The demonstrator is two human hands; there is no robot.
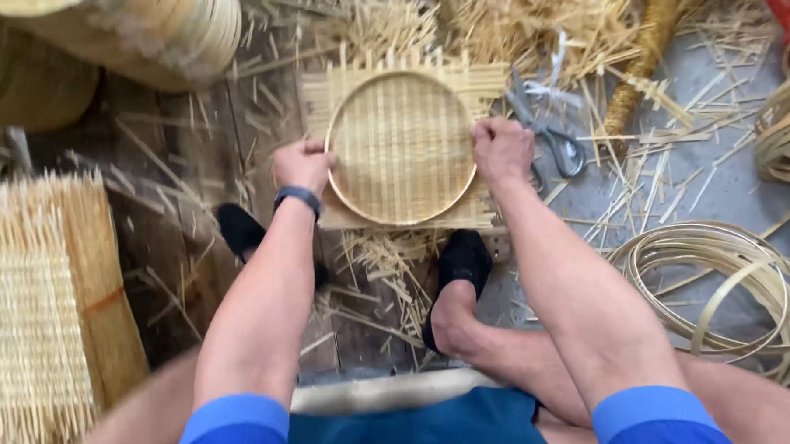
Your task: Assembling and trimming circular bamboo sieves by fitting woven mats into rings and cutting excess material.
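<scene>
On the floor, left hand (301,164) and right hand (501,148) were clamped on opposite edges of the round hoop (403,215) over a woven mat (486,77).

We list open ground first: bare grey floor (718,193) right of the scissors (554,138), passable though strewn with thin splints; a dark plank strip (191,150) left of our left hand (301,164), likewise littered. Obstructions: scissors just beside our right hand (502,148); coiled bamboo hoops (730,289) low right; stacked woven mats (39,296) filling the left edge; stacked round trays (143,34) upper left; a heap of splints (528,16) behind the woven mat (486,79); our feet below it.
</scene>
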